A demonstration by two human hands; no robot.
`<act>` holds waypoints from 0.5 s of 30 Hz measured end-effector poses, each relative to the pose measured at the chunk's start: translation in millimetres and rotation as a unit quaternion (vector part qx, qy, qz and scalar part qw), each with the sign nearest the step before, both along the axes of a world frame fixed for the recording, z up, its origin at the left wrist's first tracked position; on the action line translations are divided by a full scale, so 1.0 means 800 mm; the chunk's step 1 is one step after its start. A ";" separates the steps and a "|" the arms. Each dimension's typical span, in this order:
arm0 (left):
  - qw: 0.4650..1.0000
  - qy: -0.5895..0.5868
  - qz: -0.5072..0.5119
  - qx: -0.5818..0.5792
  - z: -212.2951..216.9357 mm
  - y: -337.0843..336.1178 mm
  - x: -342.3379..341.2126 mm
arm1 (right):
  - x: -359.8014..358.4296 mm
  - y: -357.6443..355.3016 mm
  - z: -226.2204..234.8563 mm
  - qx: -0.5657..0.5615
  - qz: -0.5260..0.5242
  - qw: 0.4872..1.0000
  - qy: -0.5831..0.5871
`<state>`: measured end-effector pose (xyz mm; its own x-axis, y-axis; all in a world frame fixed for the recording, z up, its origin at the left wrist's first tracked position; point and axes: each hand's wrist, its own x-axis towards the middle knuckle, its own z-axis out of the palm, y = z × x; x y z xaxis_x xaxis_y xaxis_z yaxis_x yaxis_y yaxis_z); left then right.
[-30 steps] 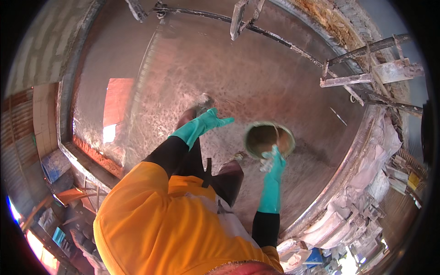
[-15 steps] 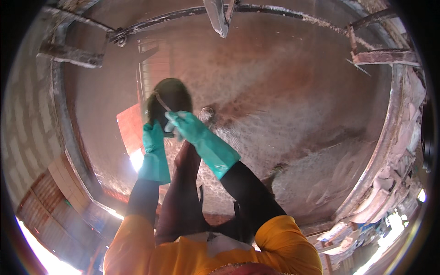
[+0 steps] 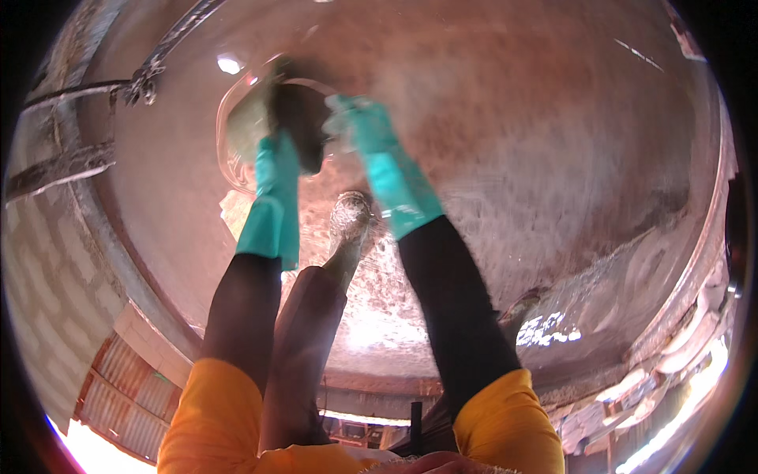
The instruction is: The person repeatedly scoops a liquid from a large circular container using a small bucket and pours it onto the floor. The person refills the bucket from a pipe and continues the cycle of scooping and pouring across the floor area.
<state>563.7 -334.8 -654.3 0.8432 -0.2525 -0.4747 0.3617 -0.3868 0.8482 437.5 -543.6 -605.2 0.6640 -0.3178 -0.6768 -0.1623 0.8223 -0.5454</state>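
Gloves [image 3: 278, 189] look like glossy teal rubber. Bowl [image 3: 245, 118] is dull, grimy metal. Floor [image 3: 553, 158] is wet, rough concrete.

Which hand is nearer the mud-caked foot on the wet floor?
Right. The right hand grips the round pan by its rim directly above the foot; the left hand holds the pan farther to the left.

Both hands grip a round pan [image 3: 260, 118] held out ahead, left hand [image 3: 276, 154] at its left, right hand [image 3: 359, 118] at its right. A boot [image 3: 350, 217] stands below, between the forearms, on the wet floor [image 3: 553, 158]. A block wall [image 3: 47, 261] lies left.
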 end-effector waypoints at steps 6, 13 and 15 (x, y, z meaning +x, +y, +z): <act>0.923 -0.168 -0.242 0.247 0.110 -0.181 -0.086 | -0.140 -0.174 0.046 -0.142 -0.118 0.975 0.127; 0.980 -0.066 -0.121 0.143 0.280 -0.156 -0.143 | -0.287 -0.281 0.176 -0.267 -0.121 0.923 0.250; 0.938 0.198 0.157 -0.237 0.278 -0.104 -0.146 | -0.310 -0.295 0.213 -0.273 -0.168 0.904 0.281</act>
